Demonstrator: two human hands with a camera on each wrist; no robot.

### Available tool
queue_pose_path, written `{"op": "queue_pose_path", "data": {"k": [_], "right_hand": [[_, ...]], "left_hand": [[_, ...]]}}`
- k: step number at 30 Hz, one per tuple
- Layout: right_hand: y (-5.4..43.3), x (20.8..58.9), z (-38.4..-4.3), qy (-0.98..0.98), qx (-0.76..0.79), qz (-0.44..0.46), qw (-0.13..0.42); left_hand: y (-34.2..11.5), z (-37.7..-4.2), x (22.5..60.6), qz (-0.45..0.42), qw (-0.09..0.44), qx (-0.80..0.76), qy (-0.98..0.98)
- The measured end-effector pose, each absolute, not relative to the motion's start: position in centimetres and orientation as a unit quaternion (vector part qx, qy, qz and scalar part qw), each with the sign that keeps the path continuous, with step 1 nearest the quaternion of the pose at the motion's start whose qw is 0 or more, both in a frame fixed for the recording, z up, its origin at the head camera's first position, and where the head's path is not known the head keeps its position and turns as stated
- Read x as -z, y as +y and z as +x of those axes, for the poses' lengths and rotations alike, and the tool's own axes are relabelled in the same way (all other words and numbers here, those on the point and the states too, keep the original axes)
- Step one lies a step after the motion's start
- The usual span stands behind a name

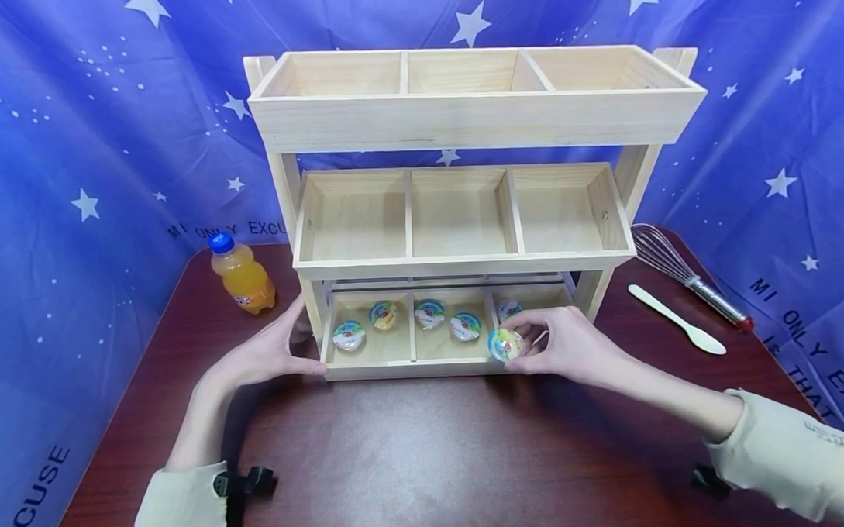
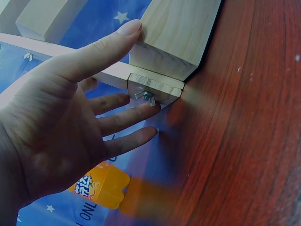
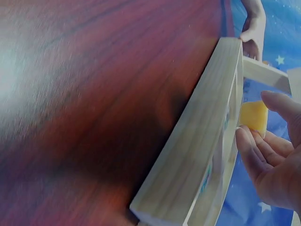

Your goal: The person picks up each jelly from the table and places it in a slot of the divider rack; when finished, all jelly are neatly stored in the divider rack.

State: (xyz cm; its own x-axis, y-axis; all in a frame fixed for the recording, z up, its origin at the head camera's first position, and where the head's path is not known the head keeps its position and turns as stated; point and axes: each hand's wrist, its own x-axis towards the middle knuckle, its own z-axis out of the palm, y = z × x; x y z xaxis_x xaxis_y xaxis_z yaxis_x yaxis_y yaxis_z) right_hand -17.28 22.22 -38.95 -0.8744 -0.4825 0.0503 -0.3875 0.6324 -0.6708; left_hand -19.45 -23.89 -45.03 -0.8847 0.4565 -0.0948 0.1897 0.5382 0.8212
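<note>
My right hand [image 1: 560, 344] pinches a jelly cup [image 1: 505, 344] between thumb and fingers, over the front edge of the rack's lowest tier. In the right wrist view its yellow cup body [image 3: 254, 116] shows between the fingertips. Behind it, another jelly cup [image 1: 510, 310] sits in the right compartment. Two more jelly cups [image 1: 349, 336] lie in the left compartment and two jelly cups [image 1: 465, 326] in the middle one. My left hand [image 1: 268, 350] is at the wooden rack's [image 1: 370, 371] lower left corner, thumb at the front, the other fingers extended along its side near a wing nut [image 2: 146, 96].
An orange drink bottle [image 1: 244, 277] stands left of the rack. On the right lie a whisk [image 1: 695, 281] and a pale spoon [image 1: 675, 318]. The upper tier [image 1: 480, 122] and middle tier [image 1: 464, 260] overhang the lowest one. A blue starry curtain [image 1: 97, 151] surrounds the table.
</note>
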Motion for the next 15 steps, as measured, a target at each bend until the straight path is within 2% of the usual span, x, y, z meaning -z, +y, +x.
{"op": "queue_pose_path", "data": {"k": [9, 15], "right_hand": [[24.1, 38.2, -18.4, 0.927, 0.301, -0.222, 0.033], [25.1, 37.8, -18.9, 0.935, 0.29, -0.202, 0.029]], "left_hand": [[-23.8, -19.4, 45.0, 0.191, 0.148, -0.451, 0.859], [-23.8, -19.3, 44.9, 0.188, 0.149, -0.453, 0.859]]}}
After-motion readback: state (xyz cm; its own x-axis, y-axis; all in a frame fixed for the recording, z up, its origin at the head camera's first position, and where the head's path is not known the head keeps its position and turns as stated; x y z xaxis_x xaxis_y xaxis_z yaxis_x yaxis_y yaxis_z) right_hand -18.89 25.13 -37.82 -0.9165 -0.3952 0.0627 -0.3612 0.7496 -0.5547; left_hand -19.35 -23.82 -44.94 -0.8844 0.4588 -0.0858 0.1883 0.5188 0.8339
